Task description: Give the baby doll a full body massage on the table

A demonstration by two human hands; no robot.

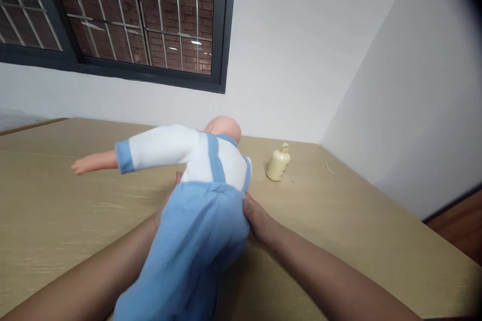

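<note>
A baby doll (214, 200) in light blue overalls and a white top is held face down, its back toward me and its bald head pointing away. My right hand (259, 216) grips the doll's right side at the waist, its fingers tucked underneath and hidden. On the other side, my left hand (168, 199) holds the doll's waist too, mostly concealed behind the blue trousers. One doll arm with a blue cuff stretches out to the left over the table.
The doll is above a wood-toned table (320, 230). Toward the back right stands a cream bottle (279, 163), with a small pale bit (293, 180) beside it and a thin pale strip (330, 167) farther right. A white wall (278, 60) and barred window (143, 15) rise behind.
</note>
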